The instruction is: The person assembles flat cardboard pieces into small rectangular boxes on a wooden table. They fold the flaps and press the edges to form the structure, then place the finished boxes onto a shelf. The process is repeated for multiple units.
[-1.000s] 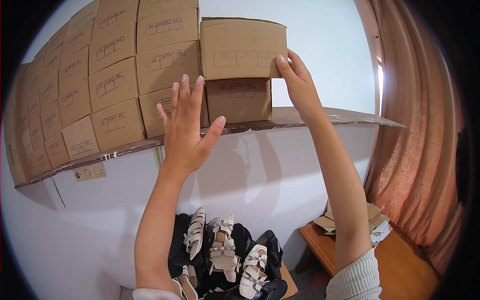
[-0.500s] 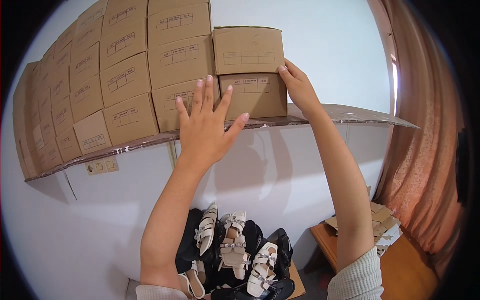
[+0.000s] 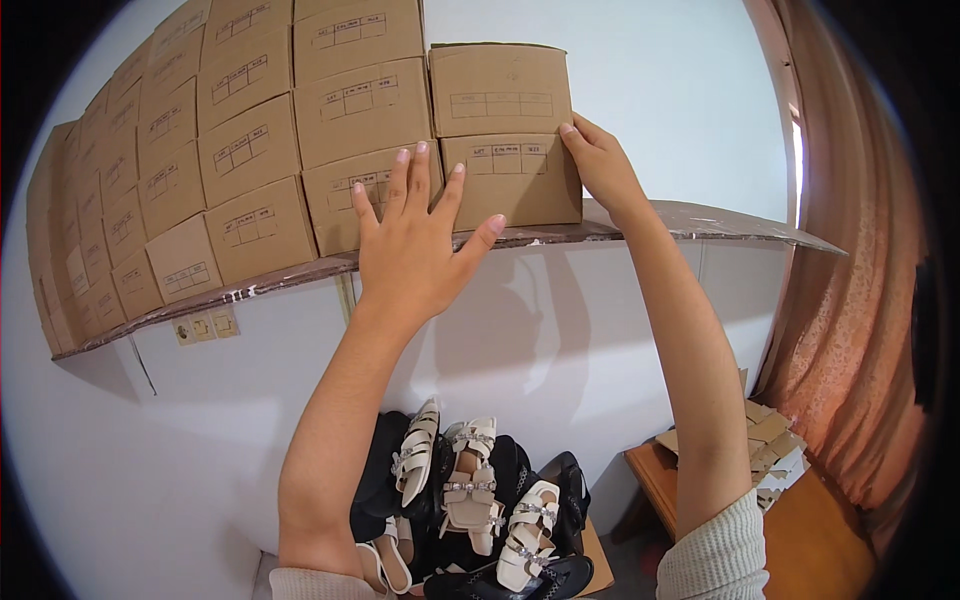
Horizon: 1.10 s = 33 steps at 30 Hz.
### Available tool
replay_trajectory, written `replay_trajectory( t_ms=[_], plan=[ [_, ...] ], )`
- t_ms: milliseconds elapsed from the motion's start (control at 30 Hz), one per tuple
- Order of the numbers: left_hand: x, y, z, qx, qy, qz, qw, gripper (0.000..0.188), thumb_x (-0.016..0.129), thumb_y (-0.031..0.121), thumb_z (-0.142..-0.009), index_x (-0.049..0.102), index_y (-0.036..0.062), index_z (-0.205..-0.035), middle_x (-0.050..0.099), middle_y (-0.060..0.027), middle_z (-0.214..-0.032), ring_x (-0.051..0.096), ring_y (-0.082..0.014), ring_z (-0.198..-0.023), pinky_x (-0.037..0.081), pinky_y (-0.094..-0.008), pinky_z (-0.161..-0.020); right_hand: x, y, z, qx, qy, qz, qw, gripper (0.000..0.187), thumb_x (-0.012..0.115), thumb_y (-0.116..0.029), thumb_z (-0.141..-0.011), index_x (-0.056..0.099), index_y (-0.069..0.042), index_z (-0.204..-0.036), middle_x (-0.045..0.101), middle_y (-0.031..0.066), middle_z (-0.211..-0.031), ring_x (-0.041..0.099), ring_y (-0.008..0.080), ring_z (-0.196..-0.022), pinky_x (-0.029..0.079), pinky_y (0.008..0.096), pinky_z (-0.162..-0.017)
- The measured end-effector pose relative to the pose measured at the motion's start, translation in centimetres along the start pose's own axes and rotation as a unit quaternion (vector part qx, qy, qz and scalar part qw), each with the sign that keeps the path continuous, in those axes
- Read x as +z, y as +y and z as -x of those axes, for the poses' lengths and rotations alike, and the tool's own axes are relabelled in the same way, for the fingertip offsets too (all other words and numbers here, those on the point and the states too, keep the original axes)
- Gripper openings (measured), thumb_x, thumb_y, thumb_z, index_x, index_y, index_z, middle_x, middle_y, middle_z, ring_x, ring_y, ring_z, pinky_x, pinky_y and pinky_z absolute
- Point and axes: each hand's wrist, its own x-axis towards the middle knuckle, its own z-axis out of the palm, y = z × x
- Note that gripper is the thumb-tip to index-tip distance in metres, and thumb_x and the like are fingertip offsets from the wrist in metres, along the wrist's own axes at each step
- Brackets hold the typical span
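Note:
Two brown cardboard boxes stand one on top of the other at the right end of a wall of stacked boxes: an upper box (image 3: 502, 75) and a lower box (image 3: 525, 190). Against their right side rests my right hand (image 3: 605, 175), its thumb on the front corner near the seam between them and its other fingers stretched along the side, partly hidden. My left hand (image 3: 412, 250) is spread flat, fingers pointing up, over the fronts of the lower box and the neighbouring box (image 3: 335, 215) to its left. Neither hand wraps round anything.
A dark wall shelf (image 3: 690, 220) carries the boxes. Below, white strappy sandals (image 3: 470, 490) lie on black footwear. A wooden table (image 3: 810, 540) with cardboard scraps (image 3: 775, 440) stands at lower right, beside an orange curtain (image 3: 845, 300). Wall sockets (image 3: 205, 326) sit under the shelf.
My right hand stays at the right side of the two end boxes and has shifted slightly. The boxes and shelf appear slightly higher in view; my left hand remains spread.

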Motion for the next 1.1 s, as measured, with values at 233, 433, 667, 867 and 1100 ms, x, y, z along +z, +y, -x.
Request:
replay_trajectory(
  t_ms=[233,433,667,867,1100],
  plan=[
    [0.1,0.0,0.0,0.001,0.000,-0.002,1.000,0.073,0.034,0.064,-0.093,0.044,0.0104,-0.142,0.028,-0.0183,-0.153,0.019,-0.0299,-0.144,0.008,-0.0604,-0.112,0.9,0.7,-0.4,0.003,0.069,0.075,0.995,0.054,0.044,-0.034,-0.097,0.039,-0.005,-0.143,0.054,0.0221,-0.131,0.050,0.0347,-0.125,0.038,0.0411,-0.103],
    [0.1,0.0,-0.1,-0.002,-0.008,0.003,1.000,0.075,0.034,0.065,-0.092,0.043,0.0097,-0.142,0.026,-0.0186,-0.153,0.017,-0.0307,-0.145,0.007,-0.0605,-0.112,1.2,0.6,0.3,-0.014,0.062,0.121,0.991,0.066,0.044,-0.036,-0.096,0.023,0.001,-0.147,0.056,0.0284,-0.125,0.050,0.0395,-0.123,0.036,0.0414,-0.105],
    [0.1,0.0,-0.1,-0.002,-0.015,0.006,1.000,0.078,0.034,0.065,-0.092,0.042,0.0062,-0.142,0.025,-0.0186,-0.154,0.015,-0.0300,-0.145,0.007,-0.0602,-0.112,1.1,-1.9,3.0,0.083,-0.013,0.263,0.961,0.086,0.054,-0.042,-0.088,0.014,0.005,-0.148,0.049,0.0263,-0.135,0.045,0.0359,-0.130,0.018,0.0474,-0.113],
    [0.2,0.1,0.0,0.005,0.019,0.003,1.000,0.072,0.042,0.060,-0.092,0.044,0.0074,-0.141,0.026,-0.0156,-0.154,0.019,-0.0292,-0.144,0.007,-0.0608,-0.112,0.0,-2.5,5.5,0.032,-0.018,0.315,0.948,0.087,0.057,-0.042,-0.086,0.017,0.002,-0.149,0.040,0.0224,-0.145,0.039,0.0339,-0.135,0.004,0.0616,-0.111],
    [-0.6,0.5,2.1,0.095,0.193,0.132,0.968,0.052,0.061,0.030,-0.081,0.055,0.0107,-0.129,0.043,-0.0121,-0.145,0.035,-0.0318,-0.138,0.007,-0.0607,-0.112,-1.8,-4.1,14.2,-0.162,0.043,0.355,0.920,0.061,0.062,-0.029,-0.083,0.043,-0.008,-0.137,0.044,0.0229,-0.139,0.046,0.0384,-0.126,0.018,0.0671,-0.106]
  ],
)
